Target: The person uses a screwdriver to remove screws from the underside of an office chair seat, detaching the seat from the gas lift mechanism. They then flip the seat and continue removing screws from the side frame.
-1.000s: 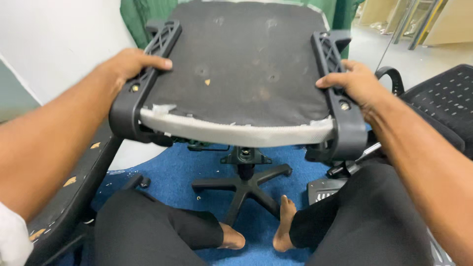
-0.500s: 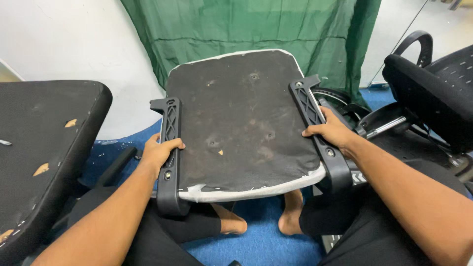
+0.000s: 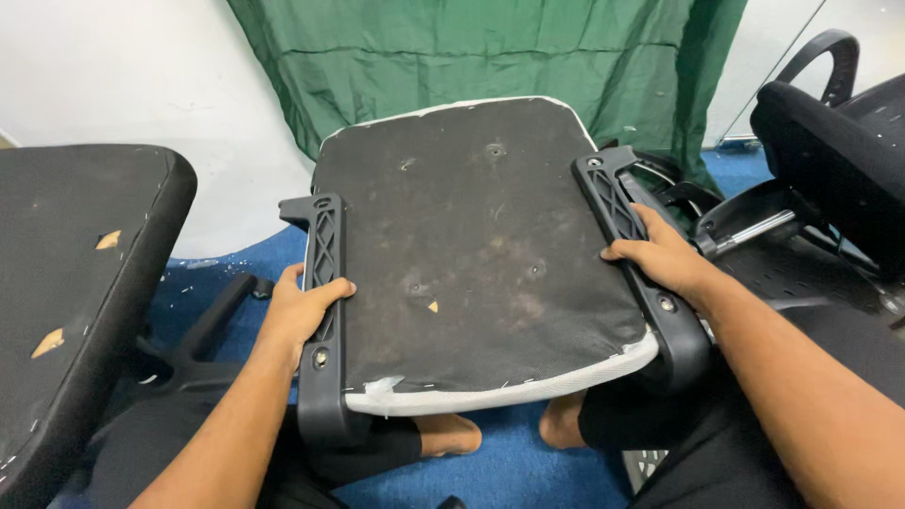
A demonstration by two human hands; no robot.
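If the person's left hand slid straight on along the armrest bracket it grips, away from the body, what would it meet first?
The left hand would probably run off the far end of the left armrest bracket, then meet the white wall or green curtain; depth is unclear.

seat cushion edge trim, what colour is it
White, running along the near rim of the upturned seat cushion, seen in the head view.

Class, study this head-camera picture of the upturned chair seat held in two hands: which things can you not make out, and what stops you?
- Feet, head view: mostly hidden under the chair seat.
- Left hand fingertips: wrapped behind the left armrest bracket.
- Black chair: cut off by the right edge.
- Black cushion: cut off by the left edge.
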